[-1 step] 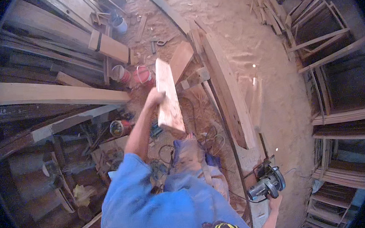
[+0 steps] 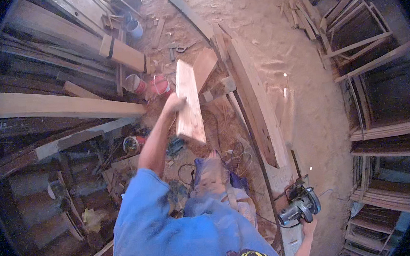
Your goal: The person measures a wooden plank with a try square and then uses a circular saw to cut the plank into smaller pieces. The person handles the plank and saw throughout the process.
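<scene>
My left hand (image 2: 176, 103) is closed around the edge of a short pale wooden board (image 2: 189, 111), lifted in front of me and tilted. The thumb lies on its face, and the fingers behind are hidden. Low on the right, my right hand (image 2: 309, 227) grips a circular saw (image 2: 300, 208), its fingers partly hidden by the body of the tool. The saw is at the near end of the long timber (image 2: 256, 100) to my right. A brown board (image 2: 205, 64) leans behind the held board.
To the left lie stacked planks (image 2: 58, 103), with red-and-white buckets (image 2: 159, 85) beside them. Loose cables (image 2: 241, 156) are on the ground by my legs. Wooden frames (image 2: 374, 131) line the right side. A hammer (image 2: 172, 52) lies on the sawdust-covered floor ahead.
My left hand and the wooden board have shifted slightly upward in the picture. The right hand and the circular saw have barely moved.
</scene>
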The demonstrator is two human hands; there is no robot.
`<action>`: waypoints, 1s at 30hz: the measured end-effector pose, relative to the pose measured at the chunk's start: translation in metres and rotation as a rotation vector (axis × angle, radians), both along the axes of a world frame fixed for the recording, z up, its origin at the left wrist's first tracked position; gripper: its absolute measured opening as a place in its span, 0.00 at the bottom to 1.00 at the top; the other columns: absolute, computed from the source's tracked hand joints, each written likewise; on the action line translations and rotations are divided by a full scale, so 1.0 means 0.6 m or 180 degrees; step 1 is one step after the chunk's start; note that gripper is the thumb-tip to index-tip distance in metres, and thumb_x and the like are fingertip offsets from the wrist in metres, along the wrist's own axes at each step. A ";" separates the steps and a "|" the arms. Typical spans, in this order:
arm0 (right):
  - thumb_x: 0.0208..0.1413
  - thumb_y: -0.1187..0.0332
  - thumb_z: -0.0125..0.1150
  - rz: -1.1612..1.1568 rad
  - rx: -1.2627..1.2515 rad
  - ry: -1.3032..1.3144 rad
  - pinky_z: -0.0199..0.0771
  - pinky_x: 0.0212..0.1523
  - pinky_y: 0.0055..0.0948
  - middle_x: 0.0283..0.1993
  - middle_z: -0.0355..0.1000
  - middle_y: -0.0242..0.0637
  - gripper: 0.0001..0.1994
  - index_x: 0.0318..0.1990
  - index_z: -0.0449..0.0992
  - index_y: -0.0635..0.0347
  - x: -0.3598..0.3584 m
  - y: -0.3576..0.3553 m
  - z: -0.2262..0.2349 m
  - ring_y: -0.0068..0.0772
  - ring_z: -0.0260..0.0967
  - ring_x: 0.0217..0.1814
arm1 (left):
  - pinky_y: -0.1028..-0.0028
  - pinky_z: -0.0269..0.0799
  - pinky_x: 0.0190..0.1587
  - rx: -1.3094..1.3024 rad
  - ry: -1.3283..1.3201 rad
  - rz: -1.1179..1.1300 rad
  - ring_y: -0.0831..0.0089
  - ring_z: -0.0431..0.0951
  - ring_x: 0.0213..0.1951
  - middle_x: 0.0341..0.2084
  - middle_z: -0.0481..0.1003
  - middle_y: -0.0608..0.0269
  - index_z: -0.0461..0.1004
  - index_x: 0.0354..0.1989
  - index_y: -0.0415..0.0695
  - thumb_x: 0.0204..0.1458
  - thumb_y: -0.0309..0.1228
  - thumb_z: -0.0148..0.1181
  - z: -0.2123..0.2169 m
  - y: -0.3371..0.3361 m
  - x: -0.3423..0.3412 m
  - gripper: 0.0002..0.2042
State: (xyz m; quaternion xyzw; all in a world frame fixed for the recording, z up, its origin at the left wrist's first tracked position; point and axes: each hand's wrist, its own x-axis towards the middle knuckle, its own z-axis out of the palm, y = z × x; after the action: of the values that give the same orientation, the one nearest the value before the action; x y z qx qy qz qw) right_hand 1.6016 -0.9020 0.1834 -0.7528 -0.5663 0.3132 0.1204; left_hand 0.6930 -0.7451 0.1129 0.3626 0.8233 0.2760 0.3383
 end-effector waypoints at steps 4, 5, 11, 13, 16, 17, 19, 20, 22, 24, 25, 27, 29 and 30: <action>0.36 0.81 0.71 -0.0150 0.0185 -0.0005 0.73 0.43 0.32 0.35 0.78 0.35 0.16 0.38 0.79 0.63 0.007 -0.016 -0.009 0.29 0.73 0.37 | 0.58 0.78 0.47 -0.0428 0.0225 0.0233 0.49 0.82 0.47 0.43 0.80 0.39 0.75 0.52 0.32 0.58 0.49 0.56 -0.012 0.139 -0.098 0.28; 0.36 0.80 0.71 0.0027 0.0135 0.0158 0.73 0.43 0.32 0.35 0.78 0.35 0.16 0.38 0.79 0.63 -0.005 0.008 -0.011 0.29 0.73 0.37 | 0.54 0.75 0.50 -0.0493 0.0401 0.1143 0.45 0.79 0.51 0.48 0.76 0.33 0.66 0.61 0.32 0.59 0.50 0.54 -0.006 0.128 -0.157 0.32; 0.39 0.79 0.71 0.0042 0.0375 0.0141 0.72 0.41 0.30 0.33 0.76 0.29 0.14 0.38 0.79 0.61 -0.008 0.001 -0.008 0.26 0.71 0.35 | 0.50 0.66 0.59 0.0725 0.1102 0.1646 0.39 0.73 0.57 0.54 0.72 0.31 0.59 0.67 0.33 0.59 0.48 0.54 0.020 -0.012 0.100 0.35; 0.40 0.79 0.71 0.0011 0.0522 0.0017 0.72 0.40 0.30 0.31 0.75 0.28 0.14 0.38 0.79 0.61 0.022 -0.027 -0.044 0.25 0.70 0.34 | 0.52 0.66 0.61 0.0349 0.0759 0.1201 0.39 0.72 0.57 0.53 0.72 0.30 0.60 0.67 0.34 0.57 0.48 0.56 -0.003 -0.113 0.235 0.35; 0.40 0.79 0.71 0.0196 0.0605 0.0179 0.71 0.39 0.29 0.30 0.74 0.27 0.14 0.38 0.78 0.62 0.021 -0.002 -0.053 0.24 0.69 0.33 | 0.52 0.71 0.56 -0.0339 0.0263 0.1010 0.42 0.77 0.53 0.49 0.77 0.36 0.65 0.64 0.39 0.53 0.50 0.59 -0.036 -0.268 0.385 0.35; 0.40 0.79 0.71 0.0237 0.0734 -0.0042 0.71 0.38 0.29 0.29 0.74 0.27 0.14 0.38 0.78 0.62 0.028 -0.011 -0.057 0.24 0.69 0.32 | 0.55 0.72 0.56 -0.0485 0.0017 0.0814 0.44 0.78 0.52 0.49 0.77 0.37 0.67 0.63 0.39 0.53 0.51 0.60 -0.025 -0.287 0.428 0.34; 0.39 0.77 0.71 0.0404 0.0886 -0.0394 0.71 0.39 0.31 0.31 0.74 0.29 0.15 0.39 0.79 0.63 0.042 -0.027 -0.061 0.26 0.70 0.34 | 0.59 0.73 0.56 -0.0587 -0.0543 0.0402 0.49 0.79 0.52 0.48 0.78 0.39 0.69 0.62 0.39 0.53 0.51 0.62 -0.007 -0.311 0.476 0.34; 0.39 0.75 0.72 0.0531 0.0913 -0.0518 0.71 0.41 0.32 0.33 0.75 0.32 0.16 0.40 0.79 0.64 0.047 -0.032 -0.065 0.29 0.70 0.36 | 0.60 0.73 0.56 -0.0547 -0.0862 0.0167 0.52 0.79 0.51 0.48 0.79 0.41 0.69 0.61 0.38 0.53 0.51 0.63 -0.004 -0.318 0.493 0.34; 0.38 0.68 0.76 0.0876 0.0763 -0.0676 0.70 0.51 0.39 0.44 0.76 0.43 0.22 0.43 0.79 0.66 0.030 -0.006 -0.029 0.42 0.72 0.46 | 0.62 0.73 0.56 -0.0156 -0.1125 -0.0172 0.57 0.80 0.51 0.48 0.79 0.43 0.70 0.61 0.36 0.53 0.49 0.65 0.001 -0.315 0.546 0.33; 0.36 0.62 0.78 0.0743 0.0288 -0.0572 0.69 0.58 0.44 0.51 0.75 0.51 0.29 0.48 0.79 0.67 -0.014 0.016 0.027 0.52 0.72 0.54 | 0.64 0.73 0.55 0.0517 -0.1034 -0.0347 0.61 0.80 0.51 0.48 0.79 0.45 0.70 0.60 0.35 0.53 0.46 0.66 0.020 -0.281 0.582 0.32; 0.39 0.61 0.78 0.0747 0.0173 -0.0277 0.71 0.55 0.42 0.49 0.77 0.47 0.29 0.50 0.78 0.65 -0.017 0.018 0.043 0.48 0.74 0.53 | 0.65 0.73 0.54 0.0581 -0.1216 -0.0186 0.63 0.79 0.50 0.49 0.79 0.47 0.70 0.60 0.34 0.53 0.44 0.67 0.046 -0.252 0.614 0.31; 0.47 0.63 0.76 0.0515 0.0037 0.0949 0.77 0.44 0.34 0.44 0.80 0.36 0.23 0.51 0.79 0.62 0.033 0.004 -0.004 0.32 0.77 0.44 | 0.67 0.74 0.52 0.0988 -0.1296 -0.0120 0.65 0.79 0.48 0.49 0.78 0.49 0.71 0.59 0.35 0.54 0.42 0.67 0.059 -0.219 0.692 0.29; 0.50 0.61 0.75 0.0598 -0.0166 0.1082 0.77 0.45 0.32 0.43 0.80 0.35 0.24 0.52 0.78 0.62 0.026 0.007 -0.006 0.28 0.76 0.42 | 0.67 0.74 0.49 0.0629 -0.1571 0.0191 0.66 0.76 0.45 0.47 0.76 0.54 0.72 0.56 0.37 0.56 0.41 0.65 0.093 -0.196 0.752 0.25; 0.50 0.58 0.75 0.0974 0.0344 0.1036 0.75 0.52 0.35 0.48 0.80 0.39 0.26 0.54 0.78 0.61 0.015 0.016 0.000 0.33 0.76 0.49 | 0.66 0.74 0.46 0.0799 -0.0846 -0.0300 0.67 0.75 0.44 0.47 0.74 0.55 0.72 0.54 0.38 0.57 0.42 0.65 0.058 -0.189 0.730 0.23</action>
State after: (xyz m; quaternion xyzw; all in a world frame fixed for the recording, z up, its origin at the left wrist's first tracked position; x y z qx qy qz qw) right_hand 1.6106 -0.8922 0.1834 -0.5902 -0.6629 0.4143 0.2015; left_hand 1.1307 -0.8585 0.1478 0.4004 0.7126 0.4059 0.4087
